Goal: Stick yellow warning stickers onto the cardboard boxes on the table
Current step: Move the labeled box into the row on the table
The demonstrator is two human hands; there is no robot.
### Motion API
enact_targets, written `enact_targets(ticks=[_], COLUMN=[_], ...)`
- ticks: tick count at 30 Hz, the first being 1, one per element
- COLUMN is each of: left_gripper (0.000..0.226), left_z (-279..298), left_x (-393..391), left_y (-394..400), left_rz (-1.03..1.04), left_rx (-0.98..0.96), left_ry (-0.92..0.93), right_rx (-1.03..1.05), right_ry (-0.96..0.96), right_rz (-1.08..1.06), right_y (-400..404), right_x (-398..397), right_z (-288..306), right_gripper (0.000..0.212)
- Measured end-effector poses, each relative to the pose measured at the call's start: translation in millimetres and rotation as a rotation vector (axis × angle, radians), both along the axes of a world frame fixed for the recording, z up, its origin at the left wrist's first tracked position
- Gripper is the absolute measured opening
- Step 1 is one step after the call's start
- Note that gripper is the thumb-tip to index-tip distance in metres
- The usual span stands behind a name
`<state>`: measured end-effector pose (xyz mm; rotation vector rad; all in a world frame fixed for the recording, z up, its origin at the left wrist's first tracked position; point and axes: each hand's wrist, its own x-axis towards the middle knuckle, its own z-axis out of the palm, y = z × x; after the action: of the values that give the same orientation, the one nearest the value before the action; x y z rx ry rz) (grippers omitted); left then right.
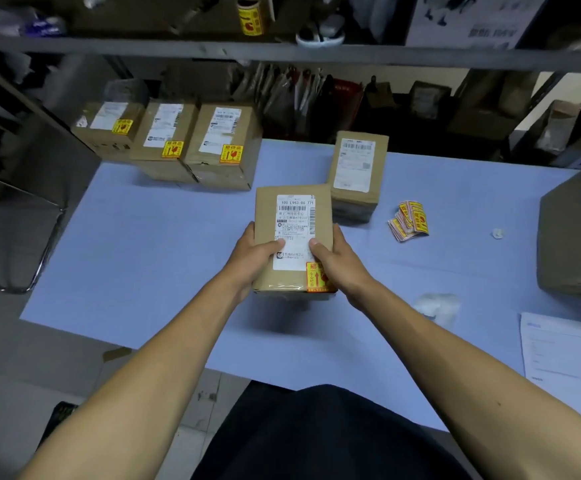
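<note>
A cardboard box (292,237) was held above the middle of the counter (150,244) by both hands. The left hand (254,252) gripped its left side, w/ the thumb pressed on the white shipping label (296,230). The right hand (337,261) gripped the right side, its thumb also on the label, so the fingers of both hands were closed around the box. A yellow warning sticker (316,277) was already seen on the box's near right corner, partly hidden by the right hand.

At the far left of the counter, 3 stickered boxes (167,143) were lined up side by side, each w/ a yellow sticker. One unstickered box (356,168) was standing just behind and to the right of the held one. A loose pile of yellow stickers (410,220) was lying on the counter, to the right of that box. A sticker roll (250,16) was placed on the shelf (109,46) above.
</note>
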<state>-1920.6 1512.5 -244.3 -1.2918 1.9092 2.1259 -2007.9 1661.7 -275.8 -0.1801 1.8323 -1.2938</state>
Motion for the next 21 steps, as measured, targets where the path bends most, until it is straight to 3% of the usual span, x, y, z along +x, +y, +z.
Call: enact_targets(ticks=[2,8,12,21], left_gripper=[0.043,0.046,0.048,0.044], left_z=[7,29,32,-15], left_x=[-9,-57,-94,-165], left_y=[-23,-86,-114,-150], left_rz=[-0.016,-0.074,-0.092,-0.095], left_rx=[-0.01,-0.003,-0.022,-0.087], left_ry=[0.013,0.065,0.092,-0.003], right_rx=[-0.015,-0.071,-0.051,0.047], right_ry=[0.014,0.073,0.098,0.055], right_rz=[-0.028,-0.138,-0.18,-0.227], right_y=[-20,-75,-103,-144], right_x=[-7,-40,-71,-132], right_z=[9,39,47,19], right_gripper=[0.064,0.045,0.043,0.05])
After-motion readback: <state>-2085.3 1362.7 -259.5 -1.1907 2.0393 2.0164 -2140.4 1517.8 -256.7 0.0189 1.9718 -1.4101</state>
